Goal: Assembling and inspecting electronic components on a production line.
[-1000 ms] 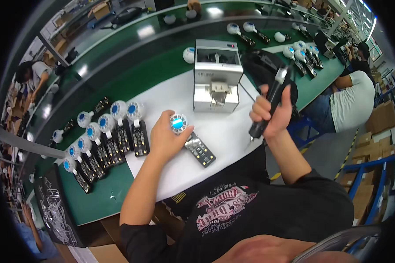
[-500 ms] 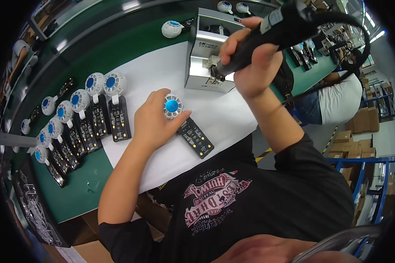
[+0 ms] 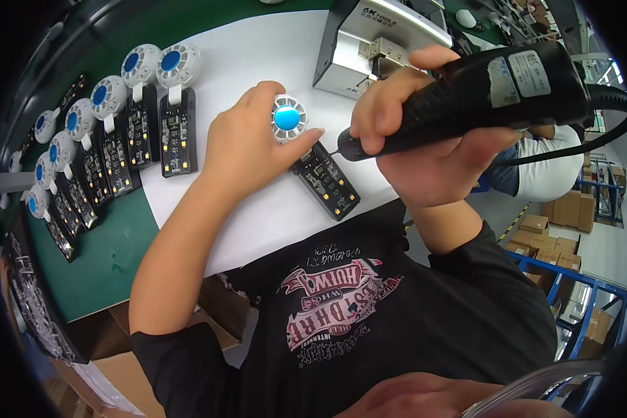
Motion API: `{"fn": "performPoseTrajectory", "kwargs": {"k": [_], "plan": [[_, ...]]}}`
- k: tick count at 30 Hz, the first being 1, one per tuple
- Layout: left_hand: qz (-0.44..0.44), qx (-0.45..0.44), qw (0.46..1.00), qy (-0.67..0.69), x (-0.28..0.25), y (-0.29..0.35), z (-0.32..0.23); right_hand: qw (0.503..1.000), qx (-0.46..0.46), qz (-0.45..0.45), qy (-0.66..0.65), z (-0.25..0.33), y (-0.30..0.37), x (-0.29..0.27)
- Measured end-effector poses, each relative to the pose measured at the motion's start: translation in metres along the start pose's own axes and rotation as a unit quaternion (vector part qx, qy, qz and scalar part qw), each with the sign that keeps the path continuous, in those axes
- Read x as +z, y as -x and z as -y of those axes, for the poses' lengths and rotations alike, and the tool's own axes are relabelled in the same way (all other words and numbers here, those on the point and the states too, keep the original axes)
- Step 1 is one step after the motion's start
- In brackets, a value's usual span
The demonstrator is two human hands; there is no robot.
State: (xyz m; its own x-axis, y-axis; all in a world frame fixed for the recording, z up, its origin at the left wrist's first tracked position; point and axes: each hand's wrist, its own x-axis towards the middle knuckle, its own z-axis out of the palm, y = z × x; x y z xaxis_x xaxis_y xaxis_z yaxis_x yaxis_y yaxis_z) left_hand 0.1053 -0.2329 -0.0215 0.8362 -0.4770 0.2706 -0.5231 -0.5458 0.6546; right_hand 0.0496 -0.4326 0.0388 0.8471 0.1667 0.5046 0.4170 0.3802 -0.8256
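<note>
My left hand (image 3: 244,136) grips a round white slotted housing with a blue centre (image 3: 288,118), thumb and fingers on opposite sides of it. From that housing a black circuit board (image 3: 331,187) slants down to the right on white paper (image 3: 247,66). A corded black electric screwdriver (image 3: 460,97) lies across my right hand (image 3: 414,171), whose fingers are wrapped round it. Its thin bit points left, close to the upper end of the board; whether it touches there I cannot tell. Beyond the screwdriver stands a silver screw feeder (image 3: 352,59).
Several similar white housings with boards (image 3: 179,132) line the left of the green tabletop (image 3: 101,275). A dark tray of small clear parts (image 3: 42,306) sits at the lower left. The screwdriver cord (image 3: 571,150) loops at the right, near another person's white shirt (image 3: 547,171).
My right hand has brought the screwdriver down from the screw feeder toward the board. The left hand still holds the housing. The whole view has shifted.
</note>
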Motion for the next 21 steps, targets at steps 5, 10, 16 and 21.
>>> {"fn": "performPoseTrajectory", "kwargs": {"k": [5,10,16,21], "plan": [[-0.013,0.017,1.000,0.004,0.002,0.001,0.004,1.000,-0.022,0.016,-0.003,-0.013,0.006,-0.005],[-0.005,0.006,1.000,0.000,0.003,0.002,0.007,0.998,-0.045,0.026,-0.032,-0.020,0.006,-0.006],[-0.020,0.032,0.999,-0.006,0.005,0.001,0.007,0.997,-0.013,0.018,-0.067,-0.024,0.008,-0.002],[-0.003,0.017,1.000,-0.022,0.003,0.004,0.007,0.996,-0.007,0.045,-0.075,-0.014,-0.001,-0.017]]}}
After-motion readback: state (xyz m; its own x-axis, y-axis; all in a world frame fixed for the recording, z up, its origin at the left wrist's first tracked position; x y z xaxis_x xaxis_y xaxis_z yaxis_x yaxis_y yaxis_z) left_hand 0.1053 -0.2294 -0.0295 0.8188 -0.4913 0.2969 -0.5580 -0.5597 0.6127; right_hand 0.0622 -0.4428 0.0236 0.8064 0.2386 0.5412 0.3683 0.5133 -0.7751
